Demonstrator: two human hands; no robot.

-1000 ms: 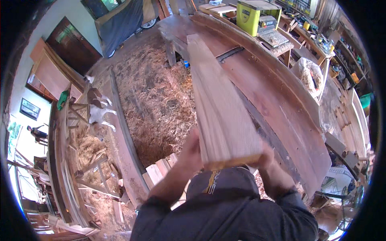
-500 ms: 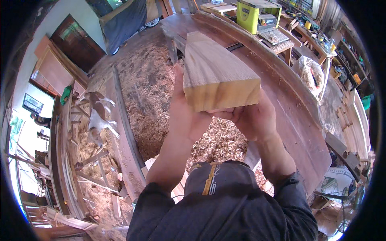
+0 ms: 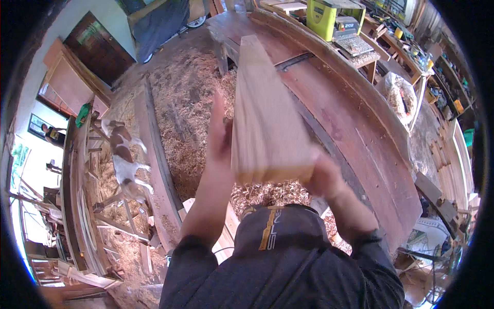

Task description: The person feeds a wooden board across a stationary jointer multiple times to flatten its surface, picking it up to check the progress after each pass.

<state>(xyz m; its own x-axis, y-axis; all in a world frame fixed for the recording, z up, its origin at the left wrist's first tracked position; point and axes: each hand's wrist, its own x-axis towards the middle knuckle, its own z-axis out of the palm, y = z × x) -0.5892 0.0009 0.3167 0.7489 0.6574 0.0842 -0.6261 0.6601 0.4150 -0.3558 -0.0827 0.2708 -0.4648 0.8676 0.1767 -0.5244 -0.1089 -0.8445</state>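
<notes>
A thick wooden beam extends away from me, its near end face tilted toward me and blurred by motion. Along its left side lies my left hand, one finger stretched forward and the others partly hidden by the wood. My right hand grips the near right corner, smeared by movement. Between them the two hands hold the beam up over the shavings. The underside and any fingers beneath it are hidden.
A long reddish slab runs along the right, with a green planer machine beyond it. A bag of shavings stands farther right. On the left, a brown-and-white dog lies beside a plank. Shavings cover the floor.
The beam's near end has dropped toward me and shifted left, showing more of its top face. My right hand has moved down and left with it; my left hand now lies along the side.
</notes>
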